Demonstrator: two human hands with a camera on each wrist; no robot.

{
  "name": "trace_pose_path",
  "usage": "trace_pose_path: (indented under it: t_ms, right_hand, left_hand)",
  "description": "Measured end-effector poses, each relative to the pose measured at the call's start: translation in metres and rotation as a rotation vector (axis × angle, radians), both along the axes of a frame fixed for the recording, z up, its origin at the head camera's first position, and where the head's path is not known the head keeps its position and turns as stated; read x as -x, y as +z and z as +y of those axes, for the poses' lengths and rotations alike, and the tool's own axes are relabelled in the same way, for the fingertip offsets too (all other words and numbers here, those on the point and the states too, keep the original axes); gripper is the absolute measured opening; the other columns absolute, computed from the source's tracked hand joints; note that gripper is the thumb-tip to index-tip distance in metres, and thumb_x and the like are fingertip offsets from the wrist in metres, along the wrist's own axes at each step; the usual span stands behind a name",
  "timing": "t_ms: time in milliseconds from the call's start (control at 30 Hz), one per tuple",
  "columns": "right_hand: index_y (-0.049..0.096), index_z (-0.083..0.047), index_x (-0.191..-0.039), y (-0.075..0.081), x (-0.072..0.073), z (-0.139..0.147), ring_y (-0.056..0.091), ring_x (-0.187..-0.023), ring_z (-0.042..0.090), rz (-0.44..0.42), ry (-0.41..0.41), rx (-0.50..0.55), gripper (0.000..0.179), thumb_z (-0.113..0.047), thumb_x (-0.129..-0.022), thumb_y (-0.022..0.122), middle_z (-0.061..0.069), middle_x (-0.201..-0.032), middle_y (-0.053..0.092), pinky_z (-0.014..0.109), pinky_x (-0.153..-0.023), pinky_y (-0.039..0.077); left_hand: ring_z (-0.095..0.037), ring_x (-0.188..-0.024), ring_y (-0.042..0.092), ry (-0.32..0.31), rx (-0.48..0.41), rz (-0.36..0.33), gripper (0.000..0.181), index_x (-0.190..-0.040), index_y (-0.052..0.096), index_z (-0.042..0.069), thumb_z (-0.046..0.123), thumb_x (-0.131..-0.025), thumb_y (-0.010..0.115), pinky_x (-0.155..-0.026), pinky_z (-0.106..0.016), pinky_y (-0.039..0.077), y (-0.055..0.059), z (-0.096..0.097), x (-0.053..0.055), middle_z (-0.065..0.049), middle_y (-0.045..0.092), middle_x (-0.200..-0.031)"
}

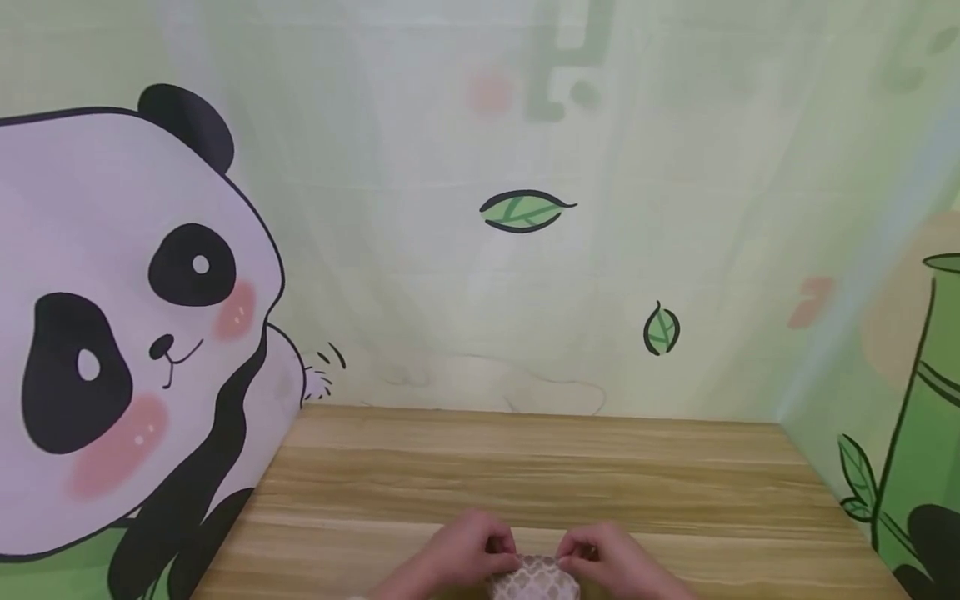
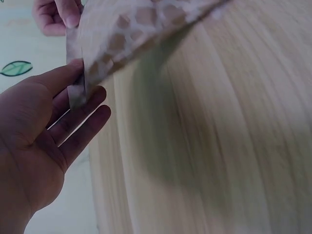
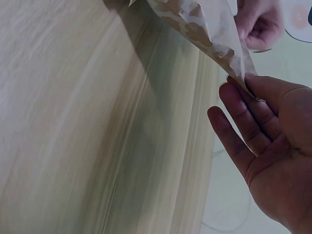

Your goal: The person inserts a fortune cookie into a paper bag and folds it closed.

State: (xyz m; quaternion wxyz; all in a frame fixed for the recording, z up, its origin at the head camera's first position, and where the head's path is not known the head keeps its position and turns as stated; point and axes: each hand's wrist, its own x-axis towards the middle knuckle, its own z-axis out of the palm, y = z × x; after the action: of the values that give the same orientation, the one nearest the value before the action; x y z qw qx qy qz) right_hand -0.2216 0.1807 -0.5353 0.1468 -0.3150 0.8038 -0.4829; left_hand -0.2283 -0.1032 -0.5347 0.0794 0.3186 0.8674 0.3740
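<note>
A thin, flexible bag-like piece (image 1: 536,581) with a white net pattern on see-through or brownish material hangs between both hands, cut off by the bottom of the head view. My left hand (image 1: 467,546) pinches one upper corner between thumb and index finger. The opposite corner is pinched by my right hand (image 1: 611,557). In the left wrist view the patterned piece (image 2: 146,27) slants above the wood, its edge strip at the left fingertips. The right wrist view shows its creased, pointed corner (image 3: 239,73) between thumb and fingers, the other fingers spread loosely.
Below the hands lies a wood-grain tabletop (image 1: 525,467), with shadows on it in both wrist views. A pale green cloth backdrop (image 1: 420,275) rises behind it and along both sides, printed with a panda (image 1: 135,292), leaves (image 1: 522,211) and bamboo (image 1: 918,433).
</note>
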Motion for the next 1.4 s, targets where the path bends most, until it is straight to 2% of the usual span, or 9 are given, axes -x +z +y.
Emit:
trace_pose_path:
  t_ms: [200, 367, 433, 667, 767, 867, 1067, 1167, 1400]
  right_hand:
    - [0.078, -0.012, -0.1, -0.002, 0.003, 0.004, 0.068, -0.081, 0.005, 0.046, -0.007, -0.02, 0.009, -0.015, -0.104, 0.07, -0.006, -0.09, 0.075, 0.023, -0.071, 0.057]
    - [0.077, -0.014, -0.098, -0.006, 0.005, 0.002, 0.066, -0.08, 0.002, 0.121, -0.01, -0.082, 0.008, -0.016, -0.103, 0.071, -0.009, -0.088, 0.073, 0.023, -0.07, 0.057]
    - [0.075, -0.015, -0.096, -0.007, 0.006, 0.0, 0.064, -0.079, -0.001, 0.192, -0.007, -0.137, 0.008, -0.016, -0.103, 0.072, -0.011, -0.087, 0.072, 0.023, -0.068, 0.056]
    - [0.069, -0.02, -0.091, -0.015, 0.01, -0.005, 0.059, -0.079, -0.003, 0.579, 0.007, -0.269, 0.015, -0.01, -0.1, 0.073, -0.014, -0.087, 0.068, 0.022, -0.067, 0.053]
    - [0.069, -0.019, -0.089, -0.018, 0.01, -0.005, 0.06, -0.078, -0.002, 0.753, 0.007, -0.281, 0.017, -0.006, -0.095, 0.078, -0.012, -0.086, 0.068, 0.018, -0.067, 0.052]
    - [0.07, -0.018, -0.09, -0.02, 0.009, -0.003, 0.062, -0.078, 0.0, 0.798, 0.0, -0.298, 0.017, -0.004, -0.092, 0.08, -0.011, -0.086, 0.069, 0.018, -0.068, 0.053]
    - [0.075, -0.019, -0.095, -0.014, 0.007, 0.004, 0.066, -0.084, 0.002, 0.555, -0.05, -0.363, 0.01, -0.009, -0.097, 0.075, -0.012, -0.091, 0.072, 0.029, -0.076, 0.06]
    - [0.076, -0.019, -0.097, -0.012, 0.007, 0.007, 0.066, -0.084, 0.003, 0.539, -0.069, -0.4, 0.007, -0.011, -0.097, 0.076, -0.012, -0.091, 0.072, 0.03, -0.077, 0.06]
    - [0.076, -0.014, -0.101, -0.015, 0.009, 0.016, 0.066, -0.083, 0.003, 0.47, -0.112, -0.43, 0.006, -0.016, -0.096, 0.079, -0.009, -0.092, 0.073, 0.031, -0.075, 0.06]
  left_hand:
    - [0.008, -0.067, 0.056, 0.021, -0.003, 0.02, 0.011, -0.084, 0.078, 0.014, 0.015, -0.094, 0.083, -0.066, -0.015, 0.05, -0.004, -0.01, -0.002, 0.016, 0.07, -0.074]
    - [0.01, -0.067, 0.054, -0.002, 0.087, 0.17, 0.01, -0.085, 0.077, 0.018, 0.017, -0.094, 0.083, -0.065, -0.011, 0.048, -0.009, -0.009, -0.001, 0.017, 0.068, -0.075]
    - [0.01, -0.068, 0.054, -0.012, 0.136, 0.285, 0.011, -0.084, 0.076, 0.02, 0.017, -0.093, 0.083, -0.065, -0.011, 0.046, -0.012, -0.008, 0.0, 0.018, 0.069, -0.076]
    - [0.002, -0.06, 0.052, -0.057, 0.317, 0.916, 0.021, -0.078, 0.068, 0.021, 0.012, -0.078, 0.087, -0.053, -0.011, 0.039, -0.023, -0.002, 0.002, 0.014, 0.064, -0.073]
    - [0.001, -0.061, 0.051, -0.074, 0.375, 1.017, 0.021, -0.08, 0.069, 0.021, 0.009, -0.073, 0.084, -0.05, -0.011, 0.035, -0.024, 0.0, 0.002, 0.012, 0.063, -0.074]
    - [0.001, -0.062, 0.053, -0.041, 0.398, 0.94, 0.018, -0.081, 0.07, 0.023, 0.013, -0.08, 0.085, -0.052, -0.013, 0.039, -0.025, 0.003, 0.002, 0.013, 0.064, -0.075]
    - [0.002, -0.07, 0.061, 0.077, 0.337, 0.541, 0.013, -0.084, 0.074, 0.025, 0.026, -0.092, 0.084, -0.065, -0.018, 0.05, -0.019, 0.003, 0.001, 0.016, 0.07, -0.08]
    - [0.002, -0.073, 0.062, 0.086, 0.309, 0.464, 0.011, -0.085, 0.076, 0.024, 0.026, -0.093, 0.083, -0.068, -0.019, 0.052, -0.019, 0.001, 0.003, 0.016, 0.071, -0.081]
    - [-0.001, -0.073, 0.063, 0.125, 0.304, 0.407, 0.011, -0.088, 0.077, 0.021, 0.03, -0.093, 0.082, -0.067, -0.023, 0.054, -0.021, -0.005, 0.004, 0.013, 0.072, -0.082]
